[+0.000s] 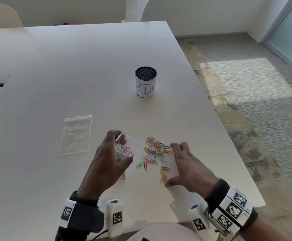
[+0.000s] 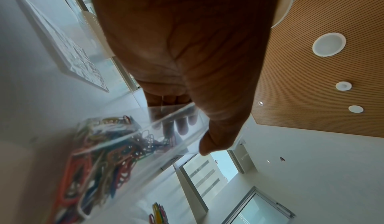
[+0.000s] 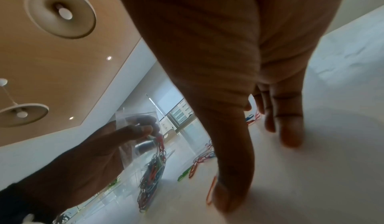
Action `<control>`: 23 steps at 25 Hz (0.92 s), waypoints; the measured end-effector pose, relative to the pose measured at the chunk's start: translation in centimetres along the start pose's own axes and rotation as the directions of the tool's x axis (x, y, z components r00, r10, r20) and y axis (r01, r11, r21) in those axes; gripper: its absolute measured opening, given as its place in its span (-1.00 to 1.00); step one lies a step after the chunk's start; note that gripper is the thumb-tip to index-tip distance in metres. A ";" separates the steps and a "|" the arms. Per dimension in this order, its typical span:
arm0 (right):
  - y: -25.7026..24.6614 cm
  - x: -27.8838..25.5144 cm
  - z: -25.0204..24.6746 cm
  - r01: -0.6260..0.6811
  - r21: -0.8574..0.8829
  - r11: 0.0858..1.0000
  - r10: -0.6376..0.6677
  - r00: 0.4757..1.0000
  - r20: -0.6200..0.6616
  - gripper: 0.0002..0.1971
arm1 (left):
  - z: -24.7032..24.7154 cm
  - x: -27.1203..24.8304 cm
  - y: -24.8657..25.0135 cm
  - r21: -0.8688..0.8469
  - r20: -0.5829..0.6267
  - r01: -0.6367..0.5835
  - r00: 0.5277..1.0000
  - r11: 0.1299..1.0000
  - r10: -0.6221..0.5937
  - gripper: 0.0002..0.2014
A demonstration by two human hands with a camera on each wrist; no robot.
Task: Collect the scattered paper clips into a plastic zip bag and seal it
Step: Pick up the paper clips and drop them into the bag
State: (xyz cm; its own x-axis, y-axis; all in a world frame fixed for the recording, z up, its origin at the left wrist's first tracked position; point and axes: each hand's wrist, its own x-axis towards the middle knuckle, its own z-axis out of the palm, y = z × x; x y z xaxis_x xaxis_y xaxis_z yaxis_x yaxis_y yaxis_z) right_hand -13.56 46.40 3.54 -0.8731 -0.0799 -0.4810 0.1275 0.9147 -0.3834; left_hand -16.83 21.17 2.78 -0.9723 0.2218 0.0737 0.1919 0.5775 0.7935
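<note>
The left hand is holding a clear plastic zip bag up off the white table, thumb and fingers curled around its top edge so the mouth is gaping toward the right. Inside the bag a bunch of coloured clips is sitting, bright reds, blues and greens bunched toward the bottom. The fingers are showing through the plastic in the left wrist view.

Just to the right of the bag, a scatter of paper clips is lying loose on the table. The right hand is resting over that scatter with fingers spread and straight, fingertips touching the far clips and the thumb down beside the near orange and yellow ones; it is gripping nothing.

A 2nd zip bag is lying flat to the left of the held bag. Farther back, a mesh cup wrapped in white paper with handwritten letters is standing upright.
</note>
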 end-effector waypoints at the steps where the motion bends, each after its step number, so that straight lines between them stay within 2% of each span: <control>1: -0.1 0.3 0.2 -0.010 0.026 1.000 0.010 1.000 0.000 0.14 | 0.0 0.0 0.0 -0.003 0.001 0.004 1.000 1.000 -0.004 -0.47; 3: -0.3 1.4 0.3 -0.003 0.110 0.994 0.008 0.999 -0.046 0.06 | 0.0 0.0 0.1 -0.003 0.002 0.007 1.000 1.000 -0.007 -0.48; 5: -0.5 2.6 0.3 0.043 0.174 0.984 -0.023 0.993 -0.112 -0.09 | 0.1 0.1 0.1 -0.001 0.005 -0.001 1.000 1.000 0.001 -0.48; 7: -0.7 3.5 0.2 0.104 0.189 0.976 -0.074 0.984 -0.162 -0.24 | 0.1 0.2 0.1 0.003 0.013 -0.004 1.000 1.000 0.004 -0.47; 9: -0.6 4.1 -0.2 0.173 0.166 0.971 -0.139 0.970 -0.197 -0.30 | 0.2 0.4 0.0 0.017 0.019 -0.008 1.000 1.000 0.008 -0.47; 11: -0.5 4.5 -0.7 0.252 0.069 0.965 -0.234 0.951 -0.200 -0.20 | 0.3 0.4 -0.2 0.032 0.021 -0.008 1.000 0.999 0.007 -0.48; 13: -0.4 4.9 -1.0 0.314 -0.075 0.946 -0.321 0.939 -0.121 -0.01 | 0.3 0.5 -0.4 0.037 0.020 -0.007 1.000 0.999 0.006 -0.48; 15: -0.5 5.1 -0.6 0.359 -0.180 0.916 -0.369 0.929 -0.027 0.00 | 0.3 0.6 -0.4 0.035 0.019 -0.010 1.000 0.999 0.009 -0.48; 17: -0.5 5.2 0.1 0.418 -0.247 0.874 -0.437 0.899 -0.026 -0.22 | 0.4 0.8 -0.4 0.041 0.019 -0.016 1.000 0.999 0.015 -0.47; 20: -0.1 5.0 0.7 0.484 -0.236 0.843 -0.519 0.846 -0.120 -0.58 | 0.5 1.0 -0.4 0.040 0.021 -0.017 1.000 0.999 0.016 -0.48; 23: 0.4 5.0 1.3 0.503 -0.252 0.827 -0.551 0.815 -0.179 -0.74 | 0.6 1.2 -0.4 0.033 0.024 -0.013 1.000 0.999 0.013 -0.48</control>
State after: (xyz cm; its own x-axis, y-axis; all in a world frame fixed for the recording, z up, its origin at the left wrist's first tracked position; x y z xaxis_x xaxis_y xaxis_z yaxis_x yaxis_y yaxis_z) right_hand -17.30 45.89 -0.03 -0.8661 -0.4983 -0.0401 -0.4527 0.8158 -0.3600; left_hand -18.00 21.68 2.22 -0.9664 0.2474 0.0694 0.2090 0.5999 0.7722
